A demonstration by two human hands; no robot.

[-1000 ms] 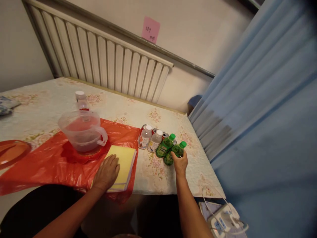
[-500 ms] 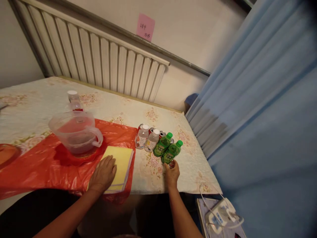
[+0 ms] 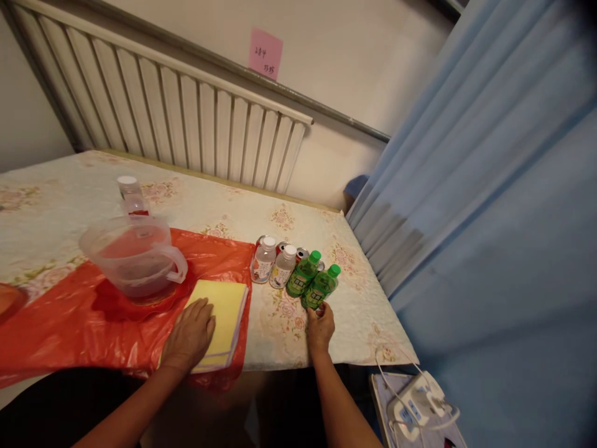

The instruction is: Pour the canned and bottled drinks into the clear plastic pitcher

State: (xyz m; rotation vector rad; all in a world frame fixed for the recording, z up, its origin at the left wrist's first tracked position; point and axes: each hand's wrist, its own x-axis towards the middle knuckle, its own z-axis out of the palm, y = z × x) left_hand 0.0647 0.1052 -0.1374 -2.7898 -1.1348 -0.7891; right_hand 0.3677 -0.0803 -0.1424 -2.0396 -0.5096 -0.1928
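Note:
My left hand (image 3: 191,335) lies flat on a yellow booklet (image 3: 222,298), which rests on a red plastic sheet (image 3: 125,347). At the base of the right-hand green bottle (image 3: 321,287), my right hand (image 3: 321,325) has its fingers curled, with a small reddish thing partly hidden between them that I cannot make out. To the left stand another green bottle (image 3: 303,274) and two clear bottles with white caps (image 3: 282,267), (image 3: 263,261). Several cans (image 3: 302,254) stand behind this row, mostly hidden.
A clear plastic jug (image 3: 135,264) with a handle stands on the red sheet, a white-capped bottle (image 3: 131,194) behind it. A blue curtain (image 3: 485,186) hangs at the right, above a power strip (image 3: 413,407). A radiator (image 3: 186,118) borders the flowered tablecloth (image 3: 252,214).
The view has shifted slightly, so most things appear a little lower and further left. Both hands keep their places, the left on the booklet and the right at the green bottle.

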